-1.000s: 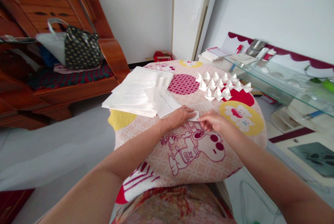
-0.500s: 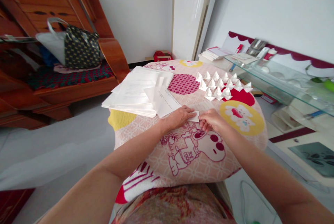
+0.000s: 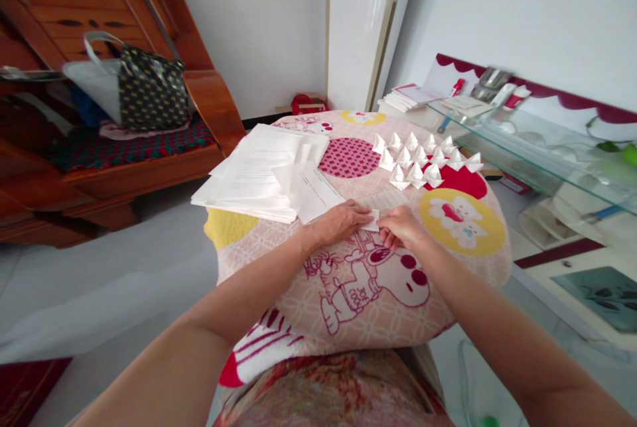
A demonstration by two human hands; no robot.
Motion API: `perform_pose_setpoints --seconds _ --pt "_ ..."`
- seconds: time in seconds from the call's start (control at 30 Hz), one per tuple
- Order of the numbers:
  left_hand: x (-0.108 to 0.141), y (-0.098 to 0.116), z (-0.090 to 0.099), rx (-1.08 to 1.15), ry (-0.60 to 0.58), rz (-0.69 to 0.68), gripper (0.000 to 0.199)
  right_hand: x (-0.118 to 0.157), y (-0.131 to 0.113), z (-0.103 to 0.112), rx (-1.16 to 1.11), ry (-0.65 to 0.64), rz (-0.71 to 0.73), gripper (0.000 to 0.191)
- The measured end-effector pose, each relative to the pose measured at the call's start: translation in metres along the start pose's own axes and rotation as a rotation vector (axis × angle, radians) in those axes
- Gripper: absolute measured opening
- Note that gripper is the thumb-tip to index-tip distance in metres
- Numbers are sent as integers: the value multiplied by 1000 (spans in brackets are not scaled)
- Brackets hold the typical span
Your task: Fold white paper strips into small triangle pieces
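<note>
A small folded white paper (image 3: 371,220) lies on the cloth-covered table (image 3: 293,281) between my hands. My left hand (image 3: 346,220) rests flat on its left part, fingers pointing right. My right hand (image 3: 398,227) pinches its right edge, fingers curled. Just beyond the hands lies a pale sheet (image 3: 385,200). Several folded paper boats (image 3: 417,175) stand in rows at the table's back right. At the left is a thick stack of white paper (image 3: 249,178), with a loose printed sheet (image 3: 316,191) at its right side.
A glass shelf (image 3: 537,148) with cups and papers runs along the right, close to the table's edge. A wooden bench (image 3: 209,102) holding a dotted bag (image 3: 152,89) stands at the left. Behind the table are a tall white unit (image 3: 355,29) and a red item (image 3: 308,105).
The camera view has shifted slightly. Both hands stay at the small folded paper, with hardly any visible movement.
</note>
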State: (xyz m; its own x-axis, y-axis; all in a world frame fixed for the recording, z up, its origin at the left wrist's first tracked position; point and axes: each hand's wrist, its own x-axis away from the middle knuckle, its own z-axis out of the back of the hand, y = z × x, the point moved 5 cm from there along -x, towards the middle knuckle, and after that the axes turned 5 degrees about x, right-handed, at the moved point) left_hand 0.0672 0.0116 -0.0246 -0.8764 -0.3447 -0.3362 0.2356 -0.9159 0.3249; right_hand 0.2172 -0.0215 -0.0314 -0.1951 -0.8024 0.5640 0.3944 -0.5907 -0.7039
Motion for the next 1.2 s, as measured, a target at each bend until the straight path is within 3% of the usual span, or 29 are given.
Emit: perform_pose_setpoints --seconds 0.2,0.4,0.67,0.93,1.2 --pt "0 -1 -2 27 -30 -10 34 0 0 3 51 -2 51 32" --pt "-1 -6 -5 59 -15 -2 35 -4 -7 6 114 131 222 26" --pt "-1 -11 -2 138 -12 4 34 -4 -13 -3 221 31 166 33" --pt "0 -9 -1 160 -8 -3 36 -16 -14 -5 514 127 329 28" --pt "1 -15 -5 145 -17 21 37 0 -8 9 434 104 180 22"
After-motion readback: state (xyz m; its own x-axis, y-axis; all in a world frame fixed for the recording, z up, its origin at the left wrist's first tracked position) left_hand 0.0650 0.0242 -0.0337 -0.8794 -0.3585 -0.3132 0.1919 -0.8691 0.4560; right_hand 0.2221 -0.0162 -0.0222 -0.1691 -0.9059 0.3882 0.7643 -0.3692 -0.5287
